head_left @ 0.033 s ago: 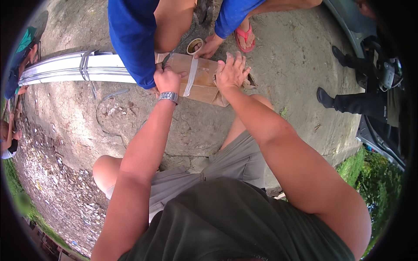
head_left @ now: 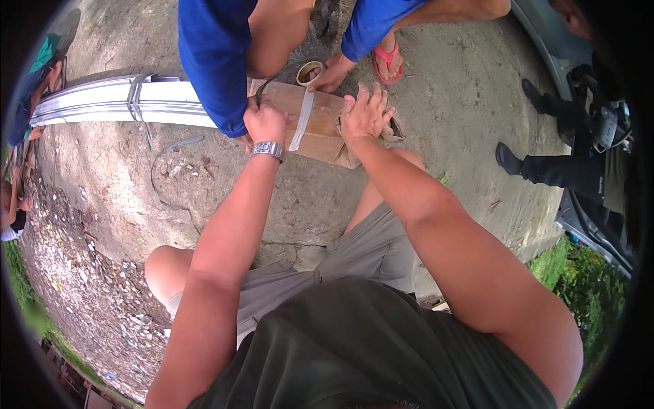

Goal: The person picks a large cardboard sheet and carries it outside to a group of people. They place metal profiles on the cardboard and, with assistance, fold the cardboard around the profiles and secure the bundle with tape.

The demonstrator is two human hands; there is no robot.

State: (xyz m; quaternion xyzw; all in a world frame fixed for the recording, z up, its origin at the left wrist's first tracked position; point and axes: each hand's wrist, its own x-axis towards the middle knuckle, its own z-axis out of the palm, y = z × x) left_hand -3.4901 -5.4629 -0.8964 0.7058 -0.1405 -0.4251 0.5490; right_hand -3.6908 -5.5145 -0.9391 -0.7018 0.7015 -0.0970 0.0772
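Note:
A brown cardboard wrap (head_left: 327,129) encloses the near-right end of a long bundle of silvery metal strips (head_left: 170,99). My left hand (head_left: 267,123) is closed at the wrap's left part, its fingers curled; what they grip is hidden. A dark strap end (head_left: 264,84) shows just beyond it. My right hand (head_left: 366,116) presses on the wrap's right end, palm down with fingers spread. A pale strip of tape (head_left: 303,123) crosses the cardboard between my hands. Opposite me, a co-worker's hand (head_left: 332,73) holds a tape roll (head_left: 310,73) at the strip's far end.
The co-worker's blue sleeve (head_left: 214,65) reaches down beside my left hand. A grey strap (head_left: 135,99) binds the bundle, and a loose strap (head_left: 155,180) trails on the ground. At right stand a person's dark shoes (head_left: 507,158) near a vehicle (head_left: 545,41). Gravel (head_left: 102,293) lies at left.
The view has shifted slightly, so the bundle and the co-worker appear a little farther right. Both my hands keep their places on the cardboard.

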